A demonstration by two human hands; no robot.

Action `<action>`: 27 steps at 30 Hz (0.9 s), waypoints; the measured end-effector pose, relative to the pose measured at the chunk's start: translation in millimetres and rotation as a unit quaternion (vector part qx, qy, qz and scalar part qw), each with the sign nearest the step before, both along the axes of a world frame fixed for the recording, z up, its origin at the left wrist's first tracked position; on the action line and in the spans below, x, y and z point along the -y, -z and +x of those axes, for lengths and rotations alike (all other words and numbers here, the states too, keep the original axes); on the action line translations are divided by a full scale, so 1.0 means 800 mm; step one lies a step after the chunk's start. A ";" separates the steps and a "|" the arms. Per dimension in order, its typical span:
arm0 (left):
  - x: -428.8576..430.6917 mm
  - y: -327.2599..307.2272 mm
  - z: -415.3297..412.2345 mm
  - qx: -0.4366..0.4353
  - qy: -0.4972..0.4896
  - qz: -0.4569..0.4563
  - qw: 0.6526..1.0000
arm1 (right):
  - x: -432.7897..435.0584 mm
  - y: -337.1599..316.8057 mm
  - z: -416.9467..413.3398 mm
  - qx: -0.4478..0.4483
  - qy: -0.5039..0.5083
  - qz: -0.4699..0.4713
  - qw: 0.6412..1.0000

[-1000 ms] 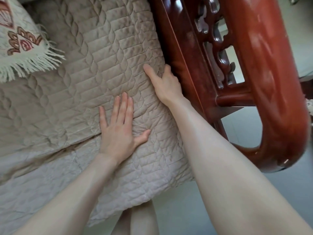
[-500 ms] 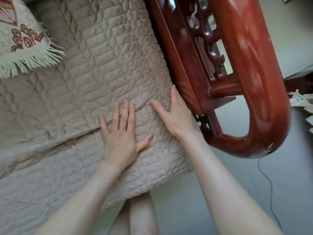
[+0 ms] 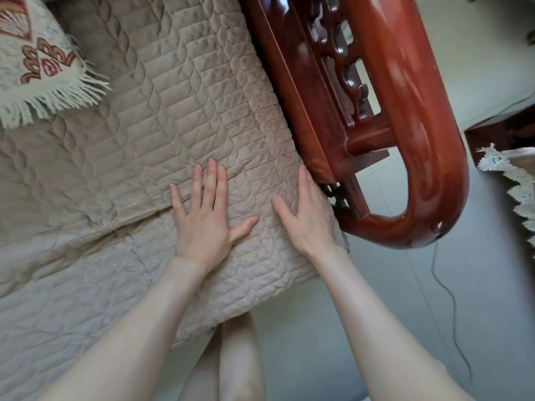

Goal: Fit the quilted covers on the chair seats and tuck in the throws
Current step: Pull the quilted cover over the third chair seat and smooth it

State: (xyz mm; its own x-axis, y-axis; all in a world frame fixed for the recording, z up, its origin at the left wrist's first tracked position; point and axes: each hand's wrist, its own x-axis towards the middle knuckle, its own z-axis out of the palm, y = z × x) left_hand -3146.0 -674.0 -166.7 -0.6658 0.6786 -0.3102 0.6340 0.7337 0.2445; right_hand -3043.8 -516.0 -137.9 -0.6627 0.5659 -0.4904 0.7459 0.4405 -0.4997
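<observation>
Nearest, at the bottom middle, the person's bare legs point(image 3: 234, 363) stand on the grey floor point(image 3: 362, 285), just under the near edge of the cover point(image 3: 173, 117). A thin cord point(image 3: 451, 308) trails over the floor to the right. Both bare forearms reach up from the bottom edge onto the seat. The beige quilted cover lies spread over the seat, filling the left and middle of the view, and its near part hangs over the front edge. The left hand point(image 3: 202, 224) lies flat on the cover, palm down. Its fingers are straight and slightly apart, the thumb is stretched out to the right, and it grips nothing. A creased fold in the cover runs leftward from its little finger. The right hand point(image 3: 309, 218) lies just beside it, flat along the cover's right edge. Its thumb and the one finger that shows are straight and press the fabric, and that fingertip reaches the spot where the cover meets the armrest point(image 3: 405, 134). Its other fingers are hidden past the edge. The armrest, of glossy red-brown carved wood, curves round the seat's right side and touches the cover along its length. At far left a cream throw point(image 3: 34, 73) with a red pattern and a fringe rests on the cover. At far right a lace cloth point(image 3: 518, 192) hangs from dark furniture.
</observation>
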 end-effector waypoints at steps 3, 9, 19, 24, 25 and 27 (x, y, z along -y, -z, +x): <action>-0.004 -0.006 0.005 -0.011 -0.013 0.011 1.000 | -0.007 0.015 -0.025 0.044 0.029 -0.006 0.999; 0.014 -0.018 0.038 0.001 0.070 0.025 0.997 | 0.008 -0.004 0.015 -0.040 0.050 -0.006 0.998; 0.003 -0.020 0.036 0.039 0.042 -0.030 0.998 | -0.009 0.022 0.028 -0.007 0.083 -0.034 0.996; -0.005 -0.023 0.042 0.052 0.021 -0.061 0.997 | 0.010 0.017 0.044 -0.035 0.067 0.004 0.997; -0.007 -0.023 0.040 0.057 0.019 -0.061 0.996 | 0.010 0.020 0.044 -0.032 0.070 0.000 0.997; -0.009 -0.022 0.039 0.069 0.018 -0.068 0.995 | -0.001 0.029 0.042 -0.017 0.092 -0.018 0.995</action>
State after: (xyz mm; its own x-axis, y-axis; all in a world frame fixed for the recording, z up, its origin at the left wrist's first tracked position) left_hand -3114.5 -666.7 -148.9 -0.5874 0.6465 -0.4869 0.6271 0.7439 0.2312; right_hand -3009.9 -515.1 -161.3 -0.5661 0.6617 -0.4916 0.7948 0.2799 -0.5384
